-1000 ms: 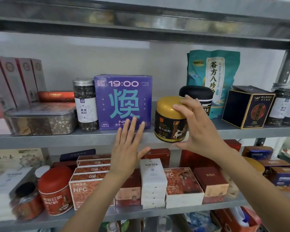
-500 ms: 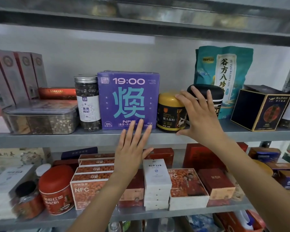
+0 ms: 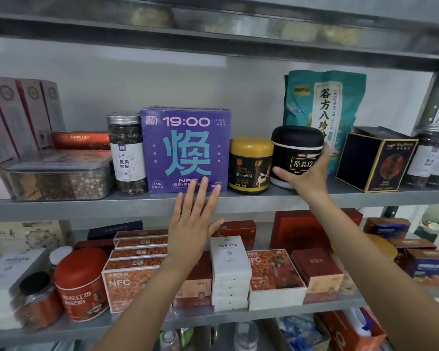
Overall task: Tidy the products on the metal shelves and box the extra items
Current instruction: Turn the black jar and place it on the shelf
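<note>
The fingers and thumb of our right hand curl round the black jar, right of centre in the frame, standing on the metal shelf just beside the gold-lidded jar. The fingers of our left hand lie straight and spread, tips touching the lower front of the purple box at centre. We see a teal pouch standing behind the black jar, in the upper right.

A plain grey wall stands at the back, and below the wall's right end a bright opening shows a pale round object, too blurred to name.
</note>
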Demonstrator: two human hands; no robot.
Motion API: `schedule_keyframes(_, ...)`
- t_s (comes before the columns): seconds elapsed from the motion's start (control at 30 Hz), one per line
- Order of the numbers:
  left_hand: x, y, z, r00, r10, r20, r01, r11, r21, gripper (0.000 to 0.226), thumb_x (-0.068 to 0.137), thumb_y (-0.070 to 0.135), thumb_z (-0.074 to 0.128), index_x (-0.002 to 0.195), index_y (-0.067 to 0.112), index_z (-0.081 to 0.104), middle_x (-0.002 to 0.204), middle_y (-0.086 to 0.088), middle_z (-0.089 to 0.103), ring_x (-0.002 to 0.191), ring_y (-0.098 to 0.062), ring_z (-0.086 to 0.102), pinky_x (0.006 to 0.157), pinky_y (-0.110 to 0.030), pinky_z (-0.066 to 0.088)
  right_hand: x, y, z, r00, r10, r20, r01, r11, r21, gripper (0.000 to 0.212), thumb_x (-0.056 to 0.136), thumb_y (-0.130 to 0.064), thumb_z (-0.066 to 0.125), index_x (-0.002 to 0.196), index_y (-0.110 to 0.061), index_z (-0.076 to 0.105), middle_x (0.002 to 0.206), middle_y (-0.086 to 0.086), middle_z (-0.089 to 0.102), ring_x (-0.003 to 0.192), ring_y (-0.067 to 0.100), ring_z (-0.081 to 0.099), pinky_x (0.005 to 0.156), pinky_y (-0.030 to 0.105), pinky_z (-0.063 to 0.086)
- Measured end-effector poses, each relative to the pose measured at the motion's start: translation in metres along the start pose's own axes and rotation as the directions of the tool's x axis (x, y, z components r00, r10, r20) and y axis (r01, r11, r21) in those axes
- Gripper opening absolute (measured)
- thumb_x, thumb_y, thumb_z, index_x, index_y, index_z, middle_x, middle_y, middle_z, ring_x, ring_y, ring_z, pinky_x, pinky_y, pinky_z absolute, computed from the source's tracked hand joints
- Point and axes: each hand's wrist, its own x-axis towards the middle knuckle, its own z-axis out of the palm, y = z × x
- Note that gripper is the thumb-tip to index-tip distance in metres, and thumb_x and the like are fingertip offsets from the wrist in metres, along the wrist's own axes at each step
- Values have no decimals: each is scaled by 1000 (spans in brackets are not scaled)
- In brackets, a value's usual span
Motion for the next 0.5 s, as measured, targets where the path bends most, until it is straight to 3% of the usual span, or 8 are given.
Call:
schedule_keyframes(0.13, -1, 0, -3, 1000, -1, 21, 0, 1000, 18, 81, 96, 59, 37, 157, 19, 3, 164, -13, 2, 151, -30, 0, 122, -44, -1, 6, 2, 3, 1000, 21, 19, -21, 1000, -8, 126, 61, -24, 91, 153, -17, 5, 151, 12, 30, 139, 27, 32, 115, 47, 30)
schedule_keyframes(0.37, 0, 6, -15, 991, -51, 126, 54, 998, -27, 77, 97, 62, 26, 157, 19, 5, 163, -14, 9, 150, -30, 5, 121, -45, 6, -19, -1, -16, 997, 13, -82, -22, 994, -104, 125, 56, -39, 91, 151, -23, 11, 146, 14, 28, 136, 32, 28, 110, 47, 30)
schedule_keyframes(0.5, 2, 19, -33, 953, -131, 275, 197, 954, -225, 77, 93, 67, 8, 155, 26, -11, 162, -6, -18, 149, -23, -21, 119, -41, -10, -58, -13, -44, 993, -44, -108, 40, 999, -37, 122, 54, -40, 91, 148, -26, 14, 143, 8, 28, 132, 23, 29, 106, 38, 30)
